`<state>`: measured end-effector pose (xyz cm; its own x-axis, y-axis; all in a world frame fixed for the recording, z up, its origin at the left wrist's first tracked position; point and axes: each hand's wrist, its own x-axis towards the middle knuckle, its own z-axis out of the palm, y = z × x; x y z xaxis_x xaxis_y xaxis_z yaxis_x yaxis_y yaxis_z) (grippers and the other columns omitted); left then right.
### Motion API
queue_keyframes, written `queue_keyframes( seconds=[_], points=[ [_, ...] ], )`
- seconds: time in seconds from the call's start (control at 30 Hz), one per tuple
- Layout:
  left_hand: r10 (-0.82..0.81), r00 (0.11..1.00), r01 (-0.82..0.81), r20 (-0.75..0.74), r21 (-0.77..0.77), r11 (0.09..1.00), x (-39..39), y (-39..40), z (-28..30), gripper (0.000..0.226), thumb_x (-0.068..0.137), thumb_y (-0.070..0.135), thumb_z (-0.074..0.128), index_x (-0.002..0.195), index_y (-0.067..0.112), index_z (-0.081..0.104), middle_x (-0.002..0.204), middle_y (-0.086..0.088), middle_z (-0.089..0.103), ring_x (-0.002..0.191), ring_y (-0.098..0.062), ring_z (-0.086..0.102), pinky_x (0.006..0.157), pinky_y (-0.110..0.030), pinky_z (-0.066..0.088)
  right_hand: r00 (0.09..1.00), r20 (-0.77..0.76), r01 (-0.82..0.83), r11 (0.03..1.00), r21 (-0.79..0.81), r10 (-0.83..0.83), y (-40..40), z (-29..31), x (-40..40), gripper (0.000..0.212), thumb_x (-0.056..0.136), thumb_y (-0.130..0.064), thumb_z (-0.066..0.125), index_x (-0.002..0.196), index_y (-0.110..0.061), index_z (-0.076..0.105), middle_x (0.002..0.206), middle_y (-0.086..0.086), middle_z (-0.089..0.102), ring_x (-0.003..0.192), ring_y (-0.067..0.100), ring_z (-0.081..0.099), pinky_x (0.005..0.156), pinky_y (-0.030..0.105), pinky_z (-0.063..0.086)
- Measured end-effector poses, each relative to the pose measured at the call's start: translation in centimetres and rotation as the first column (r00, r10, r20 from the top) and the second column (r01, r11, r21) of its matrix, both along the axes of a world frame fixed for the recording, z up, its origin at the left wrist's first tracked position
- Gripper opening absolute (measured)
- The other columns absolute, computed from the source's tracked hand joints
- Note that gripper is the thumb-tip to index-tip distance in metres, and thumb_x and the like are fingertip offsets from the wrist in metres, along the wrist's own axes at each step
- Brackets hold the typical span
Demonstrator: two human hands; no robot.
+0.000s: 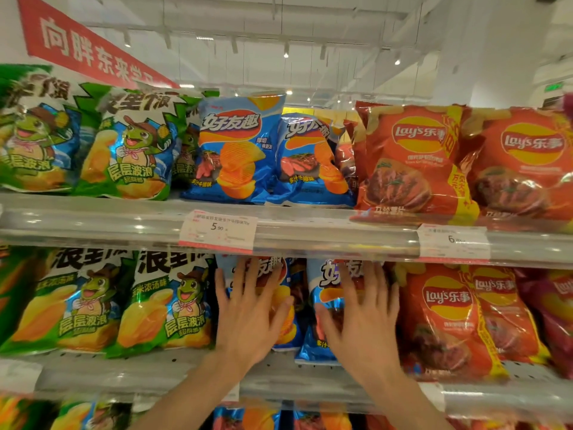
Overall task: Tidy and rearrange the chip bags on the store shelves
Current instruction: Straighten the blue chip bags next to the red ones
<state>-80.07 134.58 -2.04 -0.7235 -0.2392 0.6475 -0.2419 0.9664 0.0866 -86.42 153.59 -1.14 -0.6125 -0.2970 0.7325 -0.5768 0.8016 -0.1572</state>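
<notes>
Flat-palmed, fingers spread, my left hand (248,315) and right hand (362,318) each press a blue chip bag (286,330) at lower centre of the frame — gripping nothing, I judge, just squaring both upright between the green bags (167,305) and red bags (446,318).

Blue chip bags (291,308) on middle shelf partly hidden behind left hand (248,318) and right hand (362,321); bottom-row bags (248,418) cut off by frame edge.

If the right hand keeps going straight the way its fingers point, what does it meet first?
The right hand lies flat on the right blue chip bag, fingers pointing up. Sliding on, they would probably reach the shelf edge rail above first, though depth is unclear.
</notes>
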Motion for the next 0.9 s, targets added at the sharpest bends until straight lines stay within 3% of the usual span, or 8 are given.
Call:
queue_keyframes(
  seconds=[0.1,0.23,0.33,0.5,0.6,0.9],
  points=[
    [0.018,0.997,-0.016,0.073,-0.029,0.999,-0.7,0.3,-0.1,0.068,0.094,0.070,0.029,0.153,0.035,0.031,0.159,-0.011,0.031,0.149,-0.036,0.023,0.112,-0.074,0.012,0.998,0.036,0.051,0.992,0.115,-0.055,-1.3,-0.9,-0.1,0.082,0.088,-0.076,0.032,0.153,-0.027,0.031,0.161,0.019,0.021,0.151,0.038,0.009,0.113,0.069,0.008],
    [-0.007,0.995,0.011,0.104,-0.036,0.999,-0.4,-0.5,0.0,0.068,0.093,0.065,0.034,0.154,0.036,0.029,0.161,-0.008,0.028,0.150,-0.034,0.021,0.112,-0.069,0.021,0.995,0.072,0.062,0.984,0.167,-0.075,-1.2,-1.2,-0.7,0.078,0.085,-0.065,0.043,0.152,-0.027,0.035,0.160,0.017,0.023,0.149,0.038,0.015,0.107,0.067,0.029],
    [-0.091,0.991,0.098,0.095,-0.072,0.993,0.3,-1.1,0.0,0.067,0.091,0.060,0.040,0.153,0.035,0.030,0.160,-0.005,0.030,0.149,-0.032,0.024,0.110,-0.066,0.029,0.994,0.074,0.067,0.987,0.145,-0.078,-0.8,-0.8,-0.9,0.077,0.083,-0.059,0.044,0.153,-0.028,0.032,0.160,0.017,0.024,0.149,0.037,0.017,0.104,0.064,0.033],
    [-0.098,0.990,0.113,0.100,-0.148,0.983,0.5,-1.2,-0.5,0.063,0.099,0.062,0.027,0.156,0.038,0.020,0.164,-0.003,0.024,0.151,-0.031,0.018,0.116,-0.067,0.010,0.998,0.026,0.059,0.991,0.123,-0.062,-1.1,-1.3,-0.8,0.070,0.092,-0.065,0.035,0.150,-0.026,0.038,0.160,0.016,0.026,0.150,0.036,0.015,0.113,0.066,0.019],
    [-0.073,0.996,0.079,0.054,-0.129,0.988,0.3,-0.9,0.0,0.058,0.102,0.056,0.020,0.154,0.032,0.031,0.159,-0.006,0.034,0.150,-0.028,0.023,0.119,-0.062,0.011,1.000,-0.019,0.021,0.995,0.100,-0.019,-0.9,-0.8,-1.3,0.064,0.098,-0.062,0.025,0.151,-0.027,0.036,0.159,0.014,0.028,0.151,0.034,0.014,0.116,0.064,0.011],
    [-0.015,0.999,0.017,0.030,-0.074,0.997,-1.2,0.1,-0.6,0.062,0.102,0.058,0.018,0.156,0.028,0.027,0.163,-0.011,0.024,0.152,-0.031,0.015,0.121,-0.059,0.010,0.997,-0.004,0.074,0.985,0.155,-0.075,-1.4,-1.1,-2.8,0.066,0.099,-0.060,0.026,0.154,-0.024,0.030,0.160,0.017,0.024,0.150,0.037,0.014,0.118,0.062,0.011]
  ],
)
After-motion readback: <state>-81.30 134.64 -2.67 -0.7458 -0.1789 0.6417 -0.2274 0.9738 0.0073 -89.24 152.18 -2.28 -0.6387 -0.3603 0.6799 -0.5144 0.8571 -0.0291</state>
